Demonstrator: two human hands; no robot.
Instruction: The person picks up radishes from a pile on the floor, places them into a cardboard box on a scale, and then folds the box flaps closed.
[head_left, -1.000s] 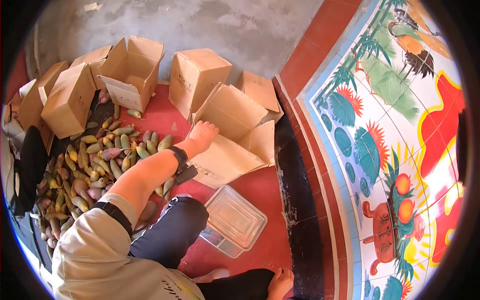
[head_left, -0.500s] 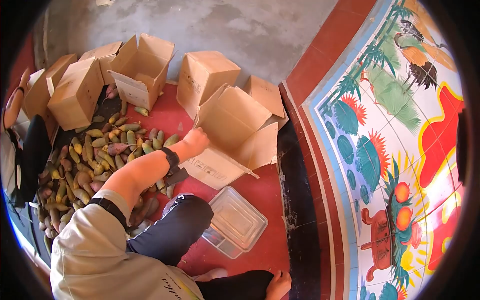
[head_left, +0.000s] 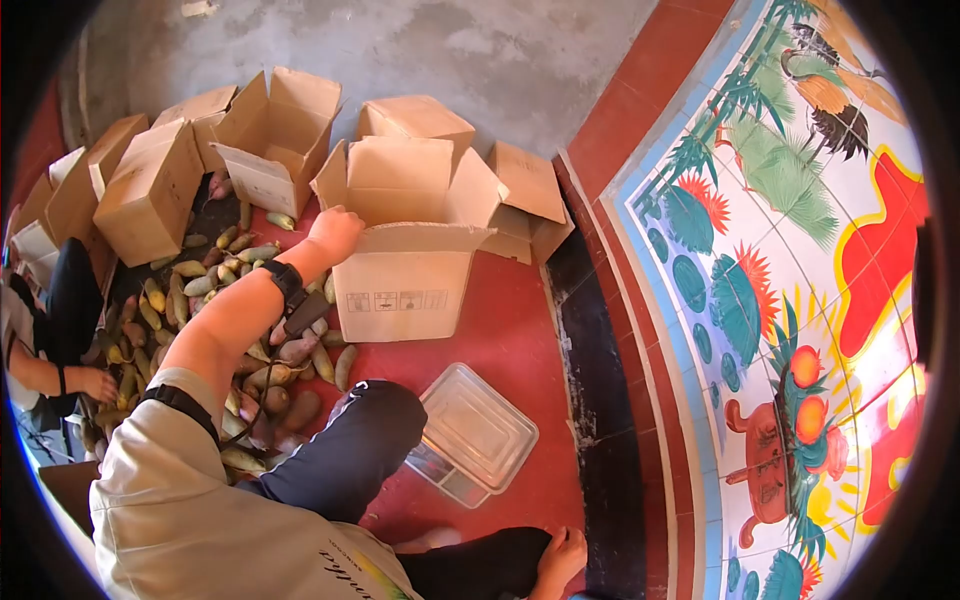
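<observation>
My left hand [head_left: 337, 234] is closed on the near left edge of an open cardboard box [head_left: 403, 295], which stands upright on the red floor with its flaps spread. Beside that arm lies a large pile of sweet potatoes [head_left: 280, 376], partly hidden by the arm and knee. My right hand [head_left: 566, 556] rests by my dark-trousered knee at the bottom; its fingers are partly seen and whether they hold anything is unclear. A clear plastic container with a lid [head_left: 480, 430] lies on the floor in front of my legs.
More cardboard boxes stand along the grey wall, among them an open one [head_left: 262, 178] and a closed one [head_left: 150, 195]. At the far left another person's hand [head_left: 92, 384] is at the pile. A painted tile wall [head_left: 765, 300] rises on the right.
The held box has moved left and turned, from tilted to upright, with my left hand on it. The other person's arm has come down to the pile.
</observation>
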